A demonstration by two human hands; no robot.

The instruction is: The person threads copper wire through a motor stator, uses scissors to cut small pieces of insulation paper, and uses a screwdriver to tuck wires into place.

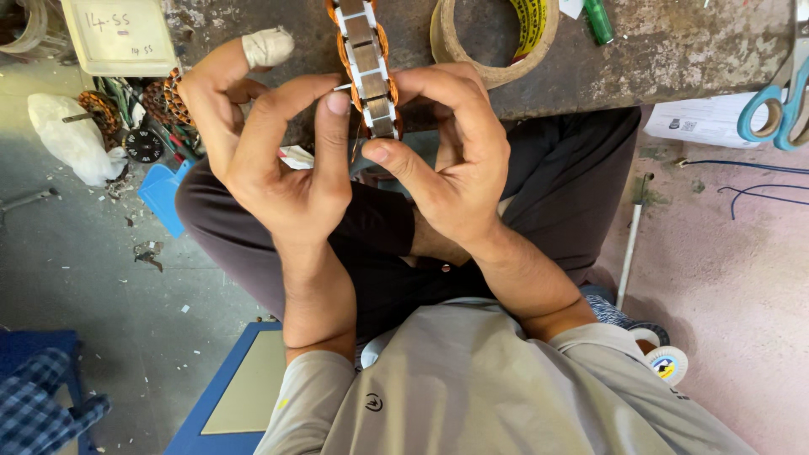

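Gripping a stator (369,67) edge-on from both sides, long axis running straight away from the body.
Left hand (282,160) pinching a thin white strip at its left rim; right hand (447,160) clasping the right rim, equally near; beyond, tape roll (472,63) on bench (674,50).

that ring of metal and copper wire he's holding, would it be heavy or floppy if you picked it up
Probably stiff: the wound metal ring stands on edge between the left hand and right hand without sagging. Likely heavy for its size, given steel segments and packed copper coils. Being round, it might roll off the workbench if let go.
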